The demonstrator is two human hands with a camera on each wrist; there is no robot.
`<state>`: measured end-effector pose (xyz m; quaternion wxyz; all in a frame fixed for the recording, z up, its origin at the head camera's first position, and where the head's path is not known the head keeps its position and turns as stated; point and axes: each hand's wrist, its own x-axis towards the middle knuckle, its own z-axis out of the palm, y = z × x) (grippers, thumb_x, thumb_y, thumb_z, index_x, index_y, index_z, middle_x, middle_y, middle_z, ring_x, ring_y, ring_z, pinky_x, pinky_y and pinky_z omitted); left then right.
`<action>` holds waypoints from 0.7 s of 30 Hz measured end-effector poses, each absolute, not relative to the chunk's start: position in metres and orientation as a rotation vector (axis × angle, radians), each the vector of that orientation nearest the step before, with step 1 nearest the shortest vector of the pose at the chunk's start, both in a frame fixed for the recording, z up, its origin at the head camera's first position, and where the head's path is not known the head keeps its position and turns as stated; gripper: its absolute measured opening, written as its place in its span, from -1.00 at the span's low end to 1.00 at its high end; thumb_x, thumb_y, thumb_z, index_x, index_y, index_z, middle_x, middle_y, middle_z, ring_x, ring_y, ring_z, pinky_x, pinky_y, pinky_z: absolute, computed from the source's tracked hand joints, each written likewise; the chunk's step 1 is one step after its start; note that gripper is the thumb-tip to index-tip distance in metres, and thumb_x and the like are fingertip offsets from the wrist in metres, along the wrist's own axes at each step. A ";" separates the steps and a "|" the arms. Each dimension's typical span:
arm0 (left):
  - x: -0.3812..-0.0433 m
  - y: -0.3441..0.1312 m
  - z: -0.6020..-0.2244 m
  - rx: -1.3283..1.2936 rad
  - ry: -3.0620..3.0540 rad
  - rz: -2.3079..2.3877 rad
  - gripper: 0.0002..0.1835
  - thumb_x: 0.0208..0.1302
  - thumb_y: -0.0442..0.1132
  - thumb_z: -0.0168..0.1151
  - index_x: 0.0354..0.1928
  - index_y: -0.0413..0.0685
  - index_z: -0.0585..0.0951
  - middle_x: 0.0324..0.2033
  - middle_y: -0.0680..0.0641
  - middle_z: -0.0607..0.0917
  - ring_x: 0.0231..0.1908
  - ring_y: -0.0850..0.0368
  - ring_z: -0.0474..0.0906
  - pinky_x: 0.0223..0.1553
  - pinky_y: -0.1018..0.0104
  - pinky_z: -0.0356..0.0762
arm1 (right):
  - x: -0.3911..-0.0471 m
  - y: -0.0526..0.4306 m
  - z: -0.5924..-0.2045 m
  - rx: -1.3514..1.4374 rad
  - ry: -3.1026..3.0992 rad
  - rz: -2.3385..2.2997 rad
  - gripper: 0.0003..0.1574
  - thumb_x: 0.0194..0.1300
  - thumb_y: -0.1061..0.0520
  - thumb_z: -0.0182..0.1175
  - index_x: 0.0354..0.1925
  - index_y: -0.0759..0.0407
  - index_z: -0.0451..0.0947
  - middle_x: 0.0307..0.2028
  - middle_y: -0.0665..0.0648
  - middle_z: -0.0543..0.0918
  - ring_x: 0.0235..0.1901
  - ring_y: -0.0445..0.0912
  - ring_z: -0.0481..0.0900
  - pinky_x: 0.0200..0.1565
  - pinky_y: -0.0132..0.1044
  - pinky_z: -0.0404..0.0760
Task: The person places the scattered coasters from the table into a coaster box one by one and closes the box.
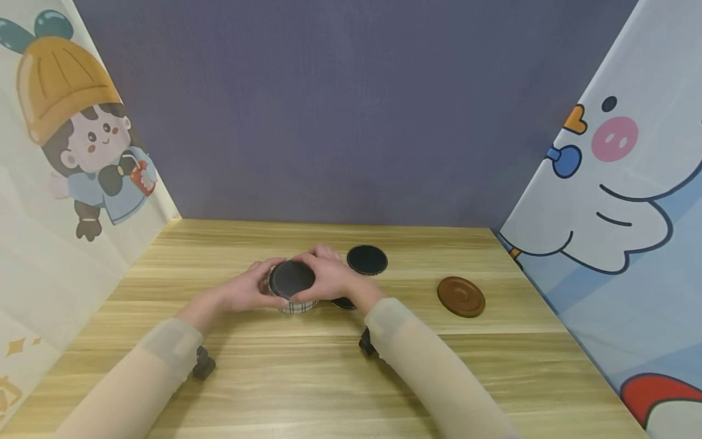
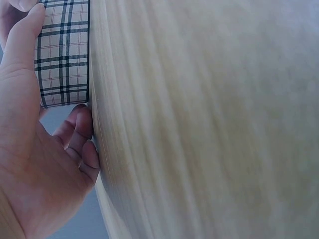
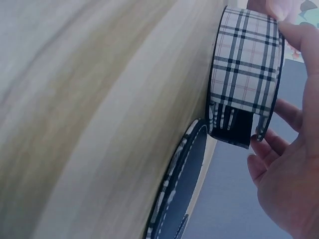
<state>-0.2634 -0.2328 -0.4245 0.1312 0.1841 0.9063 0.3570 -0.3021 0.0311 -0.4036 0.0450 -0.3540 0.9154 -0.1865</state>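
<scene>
Head view: the holder (image 1: 301,306), plaid-walled with a black top, is left of centre on the tabletop (image 1: 263,372). The left hand (image 1: 247,289) grasps its left side, the right hand (image 1: 329,277) its right, so neither is nearer. It is round and squat, with no long axis across the top. A black disc (image 1: 367,260) lies beyond the right wrist; another is partly hidden under it. The brown disc (image 1: 461,297) lies well apart, to the right.

Left wrist view: the thumb presses the plaid wall; the lower fingers curl beside it.

Right wrist view: the thumb meets the upper rim, and the wall's gap faces the right palm, near a disc on the tabletop.
</scene>
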 end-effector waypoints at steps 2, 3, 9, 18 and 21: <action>-0.263 -0.233 -0.424 0.539 2.623 1.046 0.14 0.32 0.21 0.59 0.75 0.16 0.12 0.46 -0.36 0.28 0.44 -0.34 0.40 0.46 -0.33 0.48 | -0.302 0.030 -0.403 -1.082 2.783 -0.577 0.17 0.15 -0.48 0.54 0.62 -0.28 0.38 0.27 -0.01 0.41 0.24 -0.08 0.32 0.32 -0.06 0.41; -0.263 -0.233 -0.424 0.542 2.620 1.050 0.13 0.32 0.20 0.59 0.74 0.16 0.12 0.47 -0.36 0.27 0.44 -0.34 0.40 0.46 -0.33 0.49 | -0.301 0.030 -0.402 -1.081 2.778 -0.578 0.17 0.16 -0.48 0.54 0.62 -0.28 0.38 0.27 -0.01 0.41 0.25 -0.07 0.32 0.32 -0.05 0.41; -0.262 -0.233 -0.423 0.546 2.617 1.050 0.13 0.33 0.20 0.58 0.75 0.16 0.11 0.46 -0.36 0.27 0.40 -0.32 0.45 0.44 -0.31 0.51 | -0.301 0.029 -0.401 -1.069 2.761 -0.585 0.18 0.15 -0.49 0.54 0.62 -0.27 0.38 0.31 0.00 0.42 0.28 -0.06 0.33 0.35 -0.03 0.40; -0.263 -0.234 -0.423 0.534 2.618 1.035 0.16 0.32 0.25 0.57 0.76 0.15 0.09 0.47 -0.37 0.27 0.41 -0.34 0.47 0.45 -0.31 0.50 | -0.303 0.027 -0.402 -1.080 2.758 -0.596 0.13 0.17 -0.48 0.54 0.60 -0.27 0.42 0.31 0.00 0.43 0.27 -0.06 0.33 0.32 -0.05 0.40; -0.263 -0.235 -0.424 0.533 2.619 1.034 0.16 0.31 0.26 0.57 0.75 0.15 0.09 0.47 -0.36 0.27 0.41 -0.32 0.46 0.45 -0.30 0.50 | -0.303 0.028 -0.401 -1.079 2.755 -0.594 0.13 0.17 -0.50 0.54 0.59 -0.28 0.42 0.31 -0.01 0.43 0.27 -0.06 0.33 0.34 -0.05 0.40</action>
